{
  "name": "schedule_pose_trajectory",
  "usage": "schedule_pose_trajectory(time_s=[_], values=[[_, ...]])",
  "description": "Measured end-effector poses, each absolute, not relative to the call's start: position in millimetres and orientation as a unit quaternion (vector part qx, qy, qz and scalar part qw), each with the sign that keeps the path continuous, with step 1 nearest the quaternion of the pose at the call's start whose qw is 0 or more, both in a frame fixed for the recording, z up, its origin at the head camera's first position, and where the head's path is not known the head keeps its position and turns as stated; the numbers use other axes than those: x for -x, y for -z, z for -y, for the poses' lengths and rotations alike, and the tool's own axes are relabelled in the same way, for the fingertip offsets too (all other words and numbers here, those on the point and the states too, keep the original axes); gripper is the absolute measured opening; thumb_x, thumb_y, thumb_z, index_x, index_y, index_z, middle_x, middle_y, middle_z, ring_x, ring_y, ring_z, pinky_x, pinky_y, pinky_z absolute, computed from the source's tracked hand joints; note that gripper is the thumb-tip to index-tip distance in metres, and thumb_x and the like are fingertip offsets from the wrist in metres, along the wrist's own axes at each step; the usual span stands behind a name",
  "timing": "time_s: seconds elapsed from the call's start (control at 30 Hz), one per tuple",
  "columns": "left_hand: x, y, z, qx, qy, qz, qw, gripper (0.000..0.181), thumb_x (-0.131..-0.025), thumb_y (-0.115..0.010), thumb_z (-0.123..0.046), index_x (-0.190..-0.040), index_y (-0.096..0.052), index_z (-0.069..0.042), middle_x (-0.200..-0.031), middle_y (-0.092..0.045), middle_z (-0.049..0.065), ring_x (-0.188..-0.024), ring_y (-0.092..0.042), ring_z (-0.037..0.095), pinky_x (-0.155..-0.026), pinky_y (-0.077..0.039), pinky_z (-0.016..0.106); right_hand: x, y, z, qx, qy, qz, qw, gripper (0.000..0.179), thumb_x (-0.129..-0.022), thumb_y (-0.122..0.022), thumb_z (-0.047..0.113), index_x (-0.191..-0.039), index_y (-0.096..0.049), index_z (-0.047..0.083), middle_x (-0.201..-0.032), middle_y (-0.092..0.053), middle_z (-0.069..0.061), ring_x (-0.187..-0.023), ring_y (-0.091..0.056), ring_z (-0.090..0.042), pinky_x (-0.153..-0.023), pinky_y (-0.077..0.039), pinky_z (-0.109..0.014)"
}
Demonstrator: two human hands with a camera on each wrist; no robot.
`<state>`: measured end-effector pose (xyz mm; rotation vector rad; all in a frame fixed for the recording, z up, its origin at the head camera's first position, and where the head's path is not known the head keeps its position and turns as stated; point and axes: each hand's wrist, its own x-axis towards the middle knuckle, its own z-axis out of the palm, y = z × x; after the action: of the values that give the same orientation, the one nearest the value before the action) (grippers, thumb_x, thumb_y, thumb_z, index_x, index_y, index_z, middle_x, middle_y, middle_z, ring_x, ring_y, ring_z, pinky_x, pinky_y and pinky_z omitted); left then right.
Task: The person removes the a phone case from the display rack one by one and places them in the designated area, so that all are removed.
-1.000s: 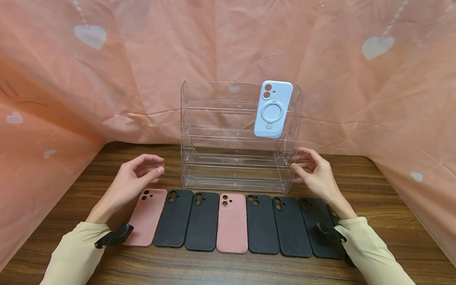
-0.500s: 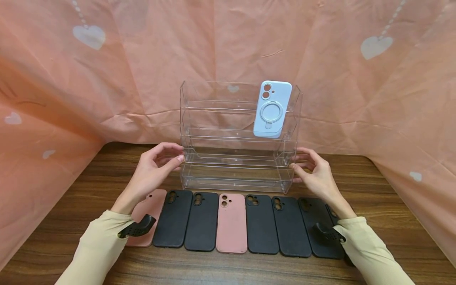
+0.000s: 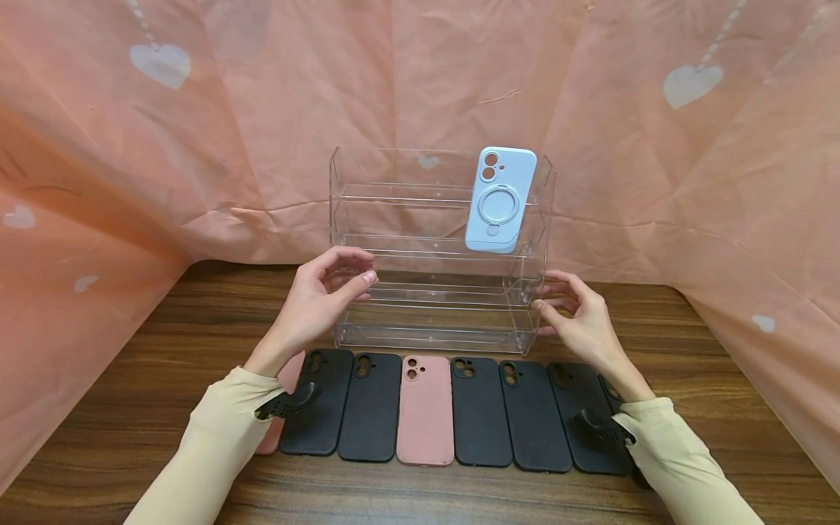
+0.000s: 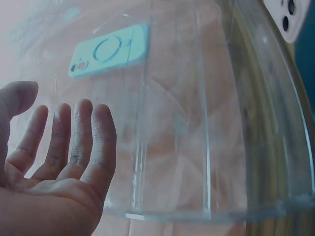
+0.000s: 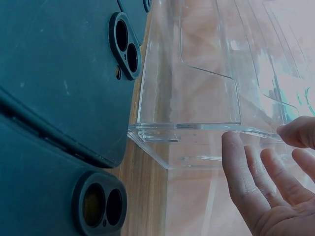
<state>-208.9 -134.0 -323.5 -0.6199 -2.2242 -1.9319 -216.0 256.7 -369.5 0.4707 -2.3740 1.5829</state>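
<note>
A clear acrylic tiered rack (image 3: 433,338) stands on the wooden table. Upright and slightly tilted in its upper right part is a white phone case (image 3: 510,169) with a ring on its back. My left hand (image 3: 321,295) hovers before the rack's left side, its fingers loosely bent and holding nothing; in the left wrist view the palm and fingertips (image 4: 83,110) are bare. My right hand (image 3: 577,313) is at the rack's right side wall, thumb at the front edge and fingers along the outside. In the right wrist view, these fingers (image 5: 241,172) look extended; firm contact is unclear.
A row of phone cases lies in front of the rack: a pink case (image 3: 425,415) in the middle, several black cases (image 3: 482,415), and another pink case (image 3: 289,375) partly under my left wrist. My right forearm covers the row's right end. A pink curtain (image 3: 275,131) surrounds the table.
My left hand has moved right and slightly up, from beside the rack to in front of its left part. My right hand, the rack and the white case stay in place.
</note>
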Motion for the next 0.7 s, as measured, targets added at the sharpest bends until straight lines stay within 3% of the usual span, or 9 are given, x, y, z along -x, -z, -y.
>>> schedule_pose_trajectory(time_s=[0.23, 0.47, 0.7], values=[[219, 317, 113, 0.217, 0.654, 0.722, 0.071, 0.031, -0.097, -0.069, -0.010, -0.126, -0.062, -0.003, -0.118, -0.066, 0.013, -0.099, -0.072, 0.017, -0.087, -0.064, 0.036, 215, 371, -257, -0.160, -0.550, 0.811, 0.120, 0.052, -0.094, -0.065, -0.009, -0.142, -0.049, 0.001, -0.112, -0.063, -0.007, -0.090, -0.073, -0.007, -0.062, -0.065, -0.035], [235, 313, 92, 0.225, 0.666, 0.707, 0.081, 0.030, -0.096, -0.070, -0.011, -0.125, -0.064, -0.006, -0.117, -0.067, 0.015, -0.097, -0.072, 0.016, -0.087, -0.064, 0.039, 215, 371, -257, -0.165, -0.548, 0.811, 0.123, 0.052, -0.094, -0.064, -0.009, -0.143, -0.046, -0.006, -0.112, -0.064, -0.005, -0.090, -0.071, -0.005, -0.062, -0.065, -0.036], [250, 307, 73, 0.236, 0.668, 0.699, 0.094, 0.029, -0.097, -0.069, -0.010, -0.124, -0.064, -0.004, -0.115, -0.067, 0.013, -0.102, -0.072, 0.029, -0.089, -0.064, 0.043, 216, 370, -257, -0.160, -0.547, 0.813, 0.121, 0.052, -0.094, -0.063, -0.010, -0.143, -0.047, -0.003, -0.112, -0.063, -0.007, -0.090, -0.072, -0.006, -0.062, -0.065, -0.036]])
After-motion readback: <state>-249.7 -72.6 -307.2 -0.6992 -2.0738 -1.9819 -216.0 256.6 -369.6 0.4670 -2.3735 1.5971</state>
